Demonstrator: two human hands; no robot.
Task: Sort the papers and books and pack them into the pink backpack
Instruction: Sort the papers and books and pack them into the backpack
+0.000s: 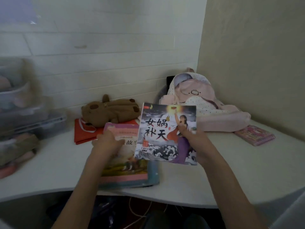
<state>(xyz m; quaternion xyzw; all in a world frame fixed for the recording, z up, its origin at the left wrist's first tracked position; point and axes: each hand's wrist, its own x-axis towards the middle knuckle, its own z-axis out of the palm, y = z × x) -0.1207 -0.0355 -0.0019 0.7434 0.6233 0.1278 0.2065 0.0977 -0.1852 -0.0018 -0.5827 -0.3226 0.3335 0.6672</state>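
Here the right hand [196, 142] grips a lifted storybook [165, 134]; the left hand [107, 142] rests flat on the pink book stack [127, 169]. Best slide it upright into the open pink backpack [198, 100] behind.

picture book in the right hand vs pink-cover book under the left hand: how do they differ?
The picture book is lifted off the desk, gripped at its right edge by the right hand; the pink-cover book lies flat on a stack, with the left hand on it. The picture book's cover is dark grey and stormy with large black characters; the pink-cover book's is pink-bordered with a pale panel and green scenery. Both face cover-up.
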